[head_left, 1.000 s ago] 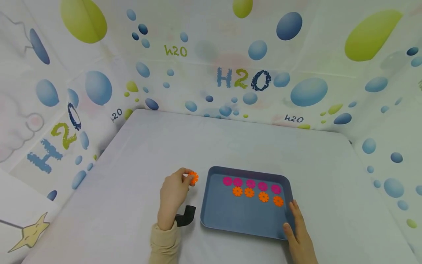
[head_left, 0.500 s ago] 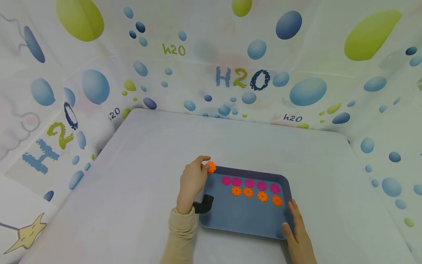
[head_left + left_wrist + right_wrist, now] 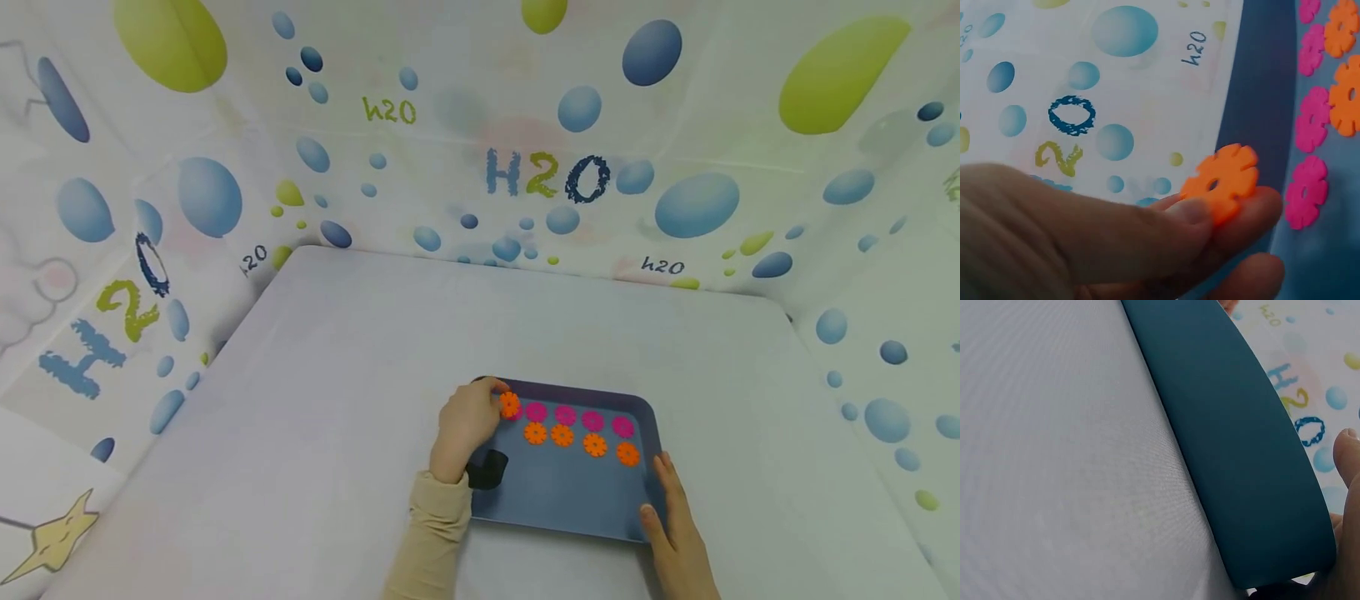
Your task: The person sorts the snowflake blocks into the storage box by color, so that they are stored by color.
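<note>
My left hand [image 3: 467, 421] is over the tray's far left part and pinches an orange notched disc [image 3: 1225, 181] between thumb and fingers. In the head view this disc overlaps the leftmost pink disc. Below it lies the blue-grey tray [image 3: 555, 500], holding a far row of pink notched discs [image 3: 565, 415] and, just nearer, a row of orange notched discs [image 3: 562, 435]. My right hand [image 3: 681, 525] rests at the tray's right front corner, fingers straight along the side wall and thumb over the rim.
A white cloth covers the table [image 3: 360, 350]. Behind and at both sides hangs a white curtain [image 3: 450, 50] printed with blue and green drops. The tray's raised rim [image 3: 1210, 425] runs all round. A black band piece [image 3: 487, 471] juts from the left wrist.
My left hand has carried the orange disc rightward from beside the tray, past its far left corner and over the tray. The right hand has kept its place at the corner.
</note>
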Motion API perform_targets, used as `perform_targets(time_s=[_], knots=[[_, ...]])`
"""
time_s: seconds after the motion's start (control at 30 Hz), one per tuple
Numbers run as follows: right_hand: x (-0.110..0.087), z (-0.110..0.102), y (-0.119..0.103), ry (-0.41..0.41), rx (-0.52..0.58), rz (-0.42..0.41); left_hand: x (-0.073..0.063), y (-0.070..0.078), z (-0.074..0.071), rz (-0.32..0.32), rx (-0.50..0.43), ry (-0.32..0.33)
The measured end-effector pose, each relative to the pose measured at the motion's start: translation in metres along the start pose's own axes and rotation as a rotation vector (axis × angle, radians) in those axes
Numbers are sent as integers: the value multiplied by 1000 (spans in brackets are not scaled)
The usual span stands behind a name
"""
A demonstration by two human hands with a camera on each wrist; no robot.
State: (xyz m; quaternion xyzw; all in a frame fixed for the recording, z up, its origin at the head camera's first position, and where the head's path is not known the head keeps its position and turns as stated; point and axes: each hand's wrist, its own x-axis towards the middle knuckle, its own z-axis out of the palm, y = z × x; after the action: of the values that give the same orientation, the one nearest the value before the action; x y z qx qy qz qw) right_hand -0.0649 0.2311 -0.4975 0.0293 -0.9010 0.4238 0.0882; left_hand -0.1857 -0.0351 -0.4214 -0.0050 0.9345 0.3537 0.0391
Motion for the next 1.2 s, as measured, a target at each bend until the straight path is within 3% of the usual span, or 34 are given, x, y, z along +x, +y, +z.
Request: perform_targets(time_s=[0.3, 0.7, 0.97, 1.2], knots=[[0, 0, 2, -8, 15, 3, 3, 1, 5, -52, 107, -51], [-1, 0, 1, -9, 33, 26, 2, 3, 10, -39, 222, -25], [-1, 0, -1, -8, 26, 27, 1, 4, 9, -29, 223, 24], [0, -1, -1, -8, 17, 21, 1, 2, 8, -33, 180, -21]])
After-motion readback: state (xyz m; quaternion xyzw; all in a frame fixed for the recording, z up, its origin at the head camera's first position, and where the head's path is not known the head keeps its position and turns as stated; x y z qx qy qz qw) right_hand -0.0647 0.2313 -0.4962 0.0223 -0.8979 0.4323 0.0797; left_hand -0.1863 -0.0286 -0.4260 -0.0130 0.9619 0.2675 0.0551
